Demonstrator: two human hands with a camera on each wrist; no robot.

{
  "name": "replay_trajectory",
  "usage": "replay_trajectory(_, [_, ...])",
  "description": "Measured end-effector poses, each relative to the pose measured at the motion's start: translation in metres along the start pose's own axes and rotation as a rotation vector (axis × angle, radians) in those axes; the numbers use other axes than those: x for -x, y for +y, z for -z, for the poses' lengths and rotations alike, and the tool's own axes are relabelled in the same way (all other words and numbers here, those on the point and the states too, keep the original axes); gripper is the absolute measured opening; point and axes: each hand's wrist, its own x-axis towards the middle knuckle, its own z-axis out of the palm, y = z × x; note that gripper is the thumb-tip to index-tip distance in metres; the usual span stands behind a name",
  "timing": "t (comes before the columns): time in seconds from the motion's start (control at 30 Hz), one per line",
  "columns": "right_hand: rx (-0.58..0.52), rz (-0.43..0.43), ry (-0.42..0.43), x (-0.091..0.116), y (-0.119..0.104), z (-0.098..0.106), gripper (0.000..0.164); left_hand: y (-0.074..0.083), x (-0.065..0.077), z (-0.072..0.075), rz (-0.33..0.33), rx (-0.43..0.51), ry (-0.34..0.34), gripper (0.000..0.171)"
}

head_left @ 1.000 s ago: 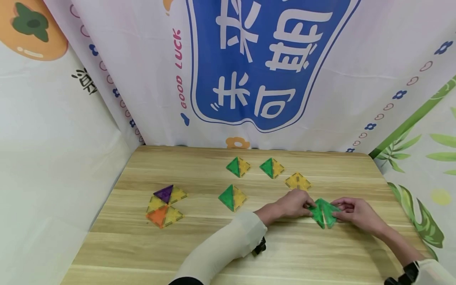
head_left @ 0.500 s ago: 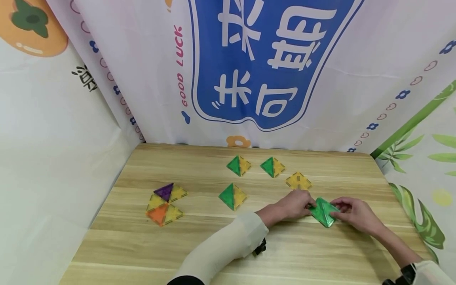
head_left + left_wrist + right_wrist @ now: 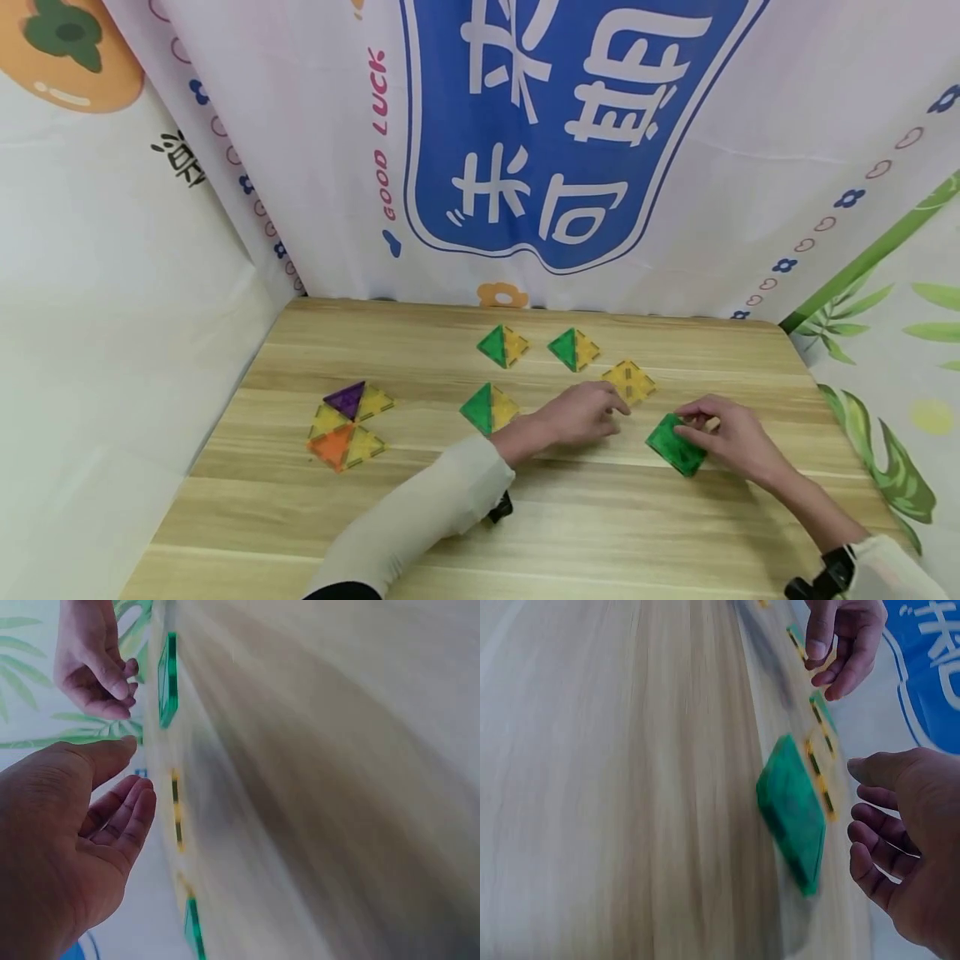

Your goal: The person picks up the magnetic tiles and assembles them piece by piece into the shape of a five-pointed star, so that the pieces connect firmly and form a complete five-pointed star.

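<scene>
Two green triangular magnetic tiles, joined into a green diamond (image 3: 672, 447), lie at the right of the wooden table. Just beside this diamond is my right hand (image 3: 738, 440), its thumb and fingers loosely bent. A gap shows between that hand (image 3: 911, 832) and the green diamond (image 3: 791, 814) in the right wrist view. My left hand (image 3: 581, 415) hovers left of the green diamond, near a yellow diamond (image 3: 628, 381) of triangular tiles. Nothing is between the relaxed fingers of the left hand (image 3: 82, 825) in the left wrist view.
Green-and-yellow diamonds lie at the back (image 3: 502, 346), back right (image 3: 573, 349) and middle (image 3: 487, 408) of the table (image 3: 337, 533). On the left is a partial ring of yellow, purple (image 3: 347, 401) and orange (image 3: 331, 447) triangles. A printed curtain (image 3: 322, 167) hangs behind.
The two green triangles came together into one diamond between my hands. My left hand then let go and moved left; my right hand has released it too and stays beside it.
</scene>
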Motion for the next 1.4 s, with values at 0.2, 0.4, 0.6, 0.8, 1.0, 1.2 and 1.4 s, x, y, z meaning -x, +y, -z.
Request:
replay_trajectory(0.2, [-0.029, 0.088, -0.061, -0.013, -0.034, -0.014, 0.016, -0.019, 0.032, 0.027, 0.041, -0.043, 0.029, 0.033])
replay_trajectory(0.4, [-0.072, 0.235, -0.163, -0.025, -0.071, -0.034, 0.016, -0.039, 0.069, 0.053, 0.079, -0.024, 0.08, 0.035])
replay_trajectory(0.6, [-0.014, 0.369, -0.32, -0.031, -0.108, -0.058, 0.028, -0.064, 0.108, 0.069, 0.096, -0.063, 0.157, 0.033])
replay_trajectory(0.8, [-0.015, 0.484, -0.418, -0.039, -0.144, -0.085, 0.04, -0.088, 0.15, 0.087, 0.164, -0.08, 0.206, 0.032])
replay_trajectory(1.0, [0.01, 0.614, -0.457, -0.05, -0.179, -0.119, 0.051, -0.113, 0.189, 0.107, 0.212, -0.091, 0.206, 0.035])
replay_trajectory(1.2, [0.108, 0.736, -0.493, -0.06, -0.215, -0.149, 0.06, -0.134, 0.232, 0.12, 0.249, -0.055, 0.213, 0.035])
replay_trajectory(1.4, [0.113, 0.743, -0.577, -0.066, -0.245, -0.176, 0.067, -0.155, 0.264, 0.119, 0.266, -0.074, 0.202, 0.035])
